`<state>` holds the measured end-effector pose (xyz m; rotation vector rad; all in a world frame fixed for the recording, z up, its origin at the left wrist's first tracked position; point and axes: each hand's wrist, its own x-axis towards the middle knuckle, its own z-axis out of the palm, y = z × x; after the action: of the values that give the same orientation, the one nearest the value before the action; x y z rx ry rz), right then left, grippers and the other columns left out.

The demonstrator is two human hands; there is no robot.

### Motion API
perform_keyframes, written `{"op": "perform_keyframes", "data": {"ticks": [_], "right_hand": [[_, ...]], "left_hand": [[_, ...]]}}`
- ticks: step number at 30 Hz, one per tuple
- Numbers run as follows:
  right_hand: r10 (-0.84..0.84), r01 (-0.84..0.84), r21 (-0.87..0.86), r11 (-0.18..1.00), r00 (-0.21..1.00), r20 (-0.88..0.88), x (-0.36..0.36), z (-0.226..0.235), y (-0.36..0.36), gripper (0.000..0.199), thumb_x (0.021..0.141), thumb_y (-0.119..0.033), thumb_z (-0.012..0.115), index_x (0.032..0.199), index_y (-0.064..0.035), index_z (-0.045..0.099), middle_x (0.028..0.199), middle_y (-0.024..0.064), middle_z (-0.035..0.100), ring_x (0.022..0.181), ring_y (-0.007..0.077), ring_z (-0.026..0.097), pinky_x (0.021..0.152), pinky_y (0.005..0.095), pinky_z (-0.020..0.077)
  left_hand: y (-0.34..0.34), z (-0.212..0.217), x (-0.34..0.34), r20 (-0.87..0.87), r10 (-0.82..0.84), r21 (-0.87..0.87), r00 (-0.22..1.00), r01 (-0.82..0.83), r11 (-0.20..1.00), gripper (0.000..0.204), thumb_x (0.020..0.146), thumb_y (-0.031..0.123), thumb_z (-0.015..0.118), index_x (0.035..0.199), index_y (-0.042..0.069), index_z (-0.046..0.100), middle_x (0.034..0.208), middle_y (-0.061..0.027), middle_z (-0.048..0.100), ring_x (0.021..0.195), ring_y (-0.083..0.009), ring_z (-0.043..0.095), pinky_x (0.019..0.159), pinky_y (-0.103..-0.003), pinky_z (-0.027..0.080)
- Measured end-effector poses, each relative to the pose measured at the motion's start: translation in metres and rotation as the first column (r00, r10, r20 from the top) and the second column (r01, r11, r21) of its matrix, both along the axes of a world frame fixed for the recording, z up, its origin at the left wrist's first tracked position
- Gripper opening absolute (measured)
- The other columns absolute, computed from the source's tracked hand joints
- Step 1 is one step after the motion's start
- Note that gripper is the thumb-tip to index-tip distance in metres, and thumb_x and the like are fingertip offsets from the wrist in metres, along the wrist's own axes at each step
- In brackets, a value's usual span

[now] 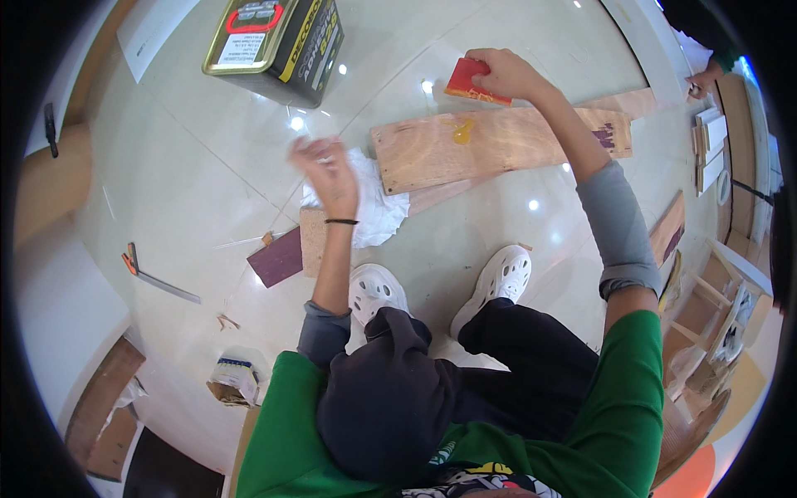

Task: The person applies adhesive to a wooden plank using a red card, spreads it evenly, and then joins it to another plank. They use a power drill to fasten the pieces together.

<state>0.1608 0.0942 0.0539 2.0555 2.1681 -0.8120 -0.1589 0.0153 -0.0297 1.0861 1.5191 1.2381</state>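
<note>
The hands are well apart: the right hand [510, 76] pinches a flat red piece [465, 79] between thumb and fingers, while the left hand [330, 178], its fingers blurred and loosely spread, appears to hold nothing. The wooden board [523, 137] lies on the floor [465, 220], right of the left hand and just nearer the person than the right, with a yellow blob [462, 131] on top. A white cloth [374, 207] sits beside the left hand.
</note>
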Motion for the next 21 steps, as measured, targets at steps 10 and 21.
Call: {"op": "perform_keyframes", "data": {"ticks": [10,21], "right_hand": [[0.023,-0.013,0.058,0.998,0.984,-0.179,0.007,-0.035,0.031,0.039,0.079,-0.012,0.059,0.118,-0.0028,0.057,0.099,0.019,0.067,0.09,0.0326,0.064,0.081,0.0377,0.0511],[0.154,-0.143,0.074,0.987,0.973,-0.175,-0.006,-0.044,0.031,0.036,0.08,-0.014,0.059,0.115,-0.0056,0.059,0.098,0.018,0.067,0.089,0.0343,0.064,0.078,0.0416,0.0508]], "left_hand": [[-0.012,0.006,0.039,0.286,-0.149,-0.434,0.947,0.266,0.861,0.049,0.099,0.041,0.04,0.119,-0.003,0.05,0.112,-0.0122,0.055,0.105,-0.0197,0.049,0.095,-0.03,0.036],[-0.033,0.036,0.041,0.247,-0.155,-0.364,0.956,0.24,0.9,0.047,0.101,0.037,0.037,0.119,-0.004,0.05,0.112,-0.012,0.055,0.105,-0.018,0.049,0.096,-0.028,0.035]]}}
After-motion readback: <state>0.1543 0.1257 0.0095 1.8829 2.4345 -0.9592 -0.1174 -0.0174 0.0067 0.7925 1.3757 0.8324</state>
